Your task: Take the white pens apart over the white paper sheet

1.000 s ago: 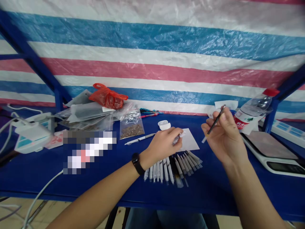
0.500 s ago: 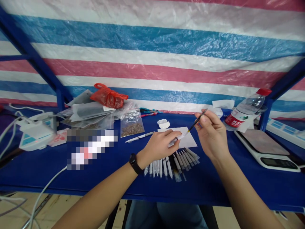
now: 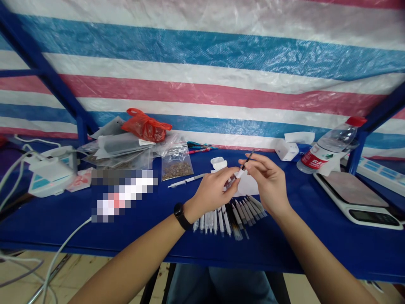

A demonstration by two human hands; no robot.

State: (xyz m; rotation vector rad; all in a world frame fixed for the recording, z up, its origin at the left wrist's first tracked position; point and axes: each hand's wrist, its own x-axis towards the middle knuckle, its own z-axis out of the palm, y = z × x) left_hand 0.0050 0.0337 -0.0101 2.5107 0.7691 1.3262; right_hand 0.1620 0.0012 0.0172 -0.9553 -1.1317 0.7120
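Observation:
Pinched in my left hand [image 3: 211,188] is a white pen barrel [image 3: 239,173], its open end pointing up and right. My right hand [image 3: 270,179] grips a thin dark pen refill [image 3: 248,158] between thumb and fingertips. The refill's lower end is at the barrel's mouth; how far inside it sits, I cannot tell. Beneath both hands lies a sheet of white paper [image 3: 248,186]. Nearer to me, a row of white pen barrels [image 3: 210,221] lies beside several grey-tipped pen parts [image 3: 245,211], partly covered by my left hand. An assembled-looking white pen [image 3: 186,180] rests to the left.
Behind the paper sits an open white case [image 3: 218,164]. Bags of brown bits [image 3: 177,169] and a red plastic bag [image 3: 147,126] lie back left. On the right stand a bottle [image 3: 329,147] and a scale [image 3: 357,194]. A power strip [image 3: 52,173] is far left.
My right hand has moved left and slightly down, bringing the refill from just apart to the barrel's mouth. My left hand keeps its hold. The view has shifted slightly.

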